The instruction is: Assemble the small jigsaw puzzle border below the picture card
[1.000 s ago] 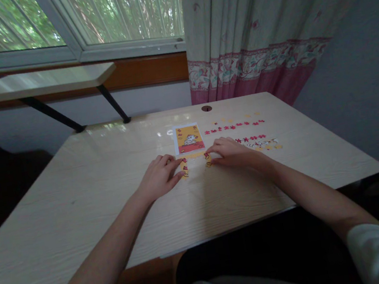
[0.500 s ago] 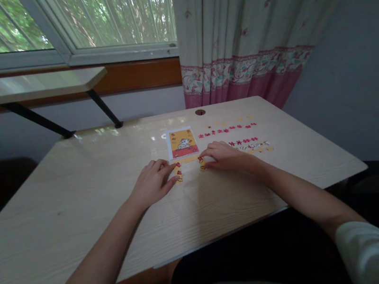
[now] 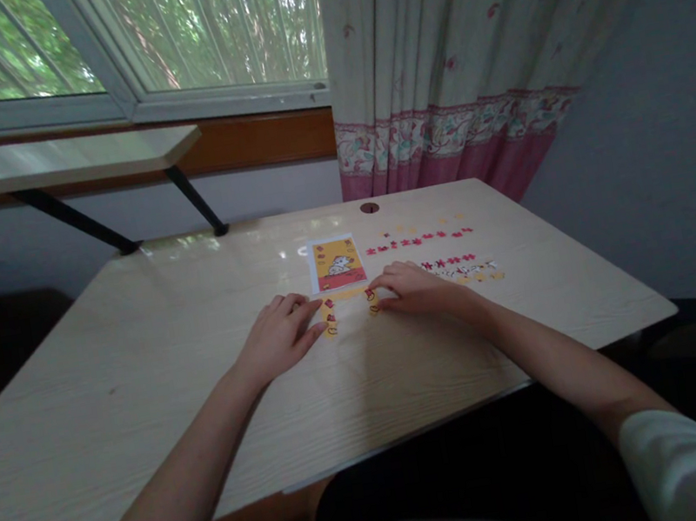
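On the table lie joined yellow jigsaw puzzle pieces: a top strip (image 3: 348, 294), a left column (image 3: 330, 318) and a right column (image 3: 372, 301) with small dark red figures. My left hand (image 3: 280, 334) rests at the left column's outer edge, index finger and thumb apart. From the other side, my right hand (image 3: 416, 287) has its index finger and thumb, also apart, at the right column. Neither hand grasps a piece. Just beyond the strip lies a picture sheet (image 3: 339, 264) with a white animal on yellow and red.
Right of the sheet lie a row of red puzzle pieces (image 3: 417, 241), a shorter red row (image 3: 457, 260) and white patterned pieces (image 3: 478, 268). A few yellow pieces (image 3: 481, 278) lie close by. A raised shelf (image 3: 74, 158) stands at the back left of the table (image 3: 156, 344).
The view has shifted very slightly. My left fingertips have drawn back a little to the left, uncovering more of the left column. My right hand stays nearly in place.
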A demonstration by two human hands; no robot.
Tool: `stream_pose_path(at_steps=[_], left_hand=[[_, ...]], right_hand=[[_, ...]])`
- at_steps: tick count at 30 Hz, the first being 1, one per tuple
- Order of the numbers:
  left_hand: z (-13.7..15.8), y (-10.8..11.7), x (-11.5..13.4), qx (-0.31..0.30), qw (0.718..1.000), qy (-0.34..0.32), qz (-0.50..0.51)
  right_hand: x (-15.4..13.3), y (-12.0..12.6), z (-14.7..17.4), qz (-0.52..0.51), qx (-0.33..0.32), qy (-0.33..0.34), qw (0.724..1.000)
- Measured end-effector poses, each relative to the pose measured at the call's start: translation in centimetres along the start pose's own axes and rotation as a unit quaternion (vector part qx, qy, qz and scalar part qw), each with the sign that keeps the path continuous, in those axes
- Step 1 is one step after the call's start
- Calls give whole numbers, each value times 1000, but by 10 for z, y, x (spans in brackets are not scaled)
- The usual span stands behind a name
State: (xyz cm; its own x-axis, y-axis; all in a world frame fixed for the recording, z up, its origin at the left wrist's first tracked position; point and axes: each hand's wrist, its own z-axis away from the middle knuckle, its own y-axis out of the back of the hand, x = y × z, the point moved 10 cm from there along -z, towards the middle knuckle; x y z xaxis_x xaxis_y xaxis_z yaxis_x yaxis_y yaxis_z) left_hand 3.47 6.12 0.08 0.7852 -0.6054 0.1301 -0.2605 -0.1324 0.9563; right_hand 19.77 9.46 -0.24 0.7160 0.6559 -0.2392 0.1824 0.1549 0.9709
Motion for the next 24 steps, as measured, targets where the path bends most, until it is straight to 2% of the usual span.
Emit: stream_pose_path(at_steps=[9, 24], left_hand=[[1, 1, -2, -7, 1000, -10, -4], [0, 1, 2, -12, 1000, -18, 0]], right_hand=[[6, 8, 0, -36, 30, 3, 999], [31, 19, -1, -1, 78, -14, 997]])
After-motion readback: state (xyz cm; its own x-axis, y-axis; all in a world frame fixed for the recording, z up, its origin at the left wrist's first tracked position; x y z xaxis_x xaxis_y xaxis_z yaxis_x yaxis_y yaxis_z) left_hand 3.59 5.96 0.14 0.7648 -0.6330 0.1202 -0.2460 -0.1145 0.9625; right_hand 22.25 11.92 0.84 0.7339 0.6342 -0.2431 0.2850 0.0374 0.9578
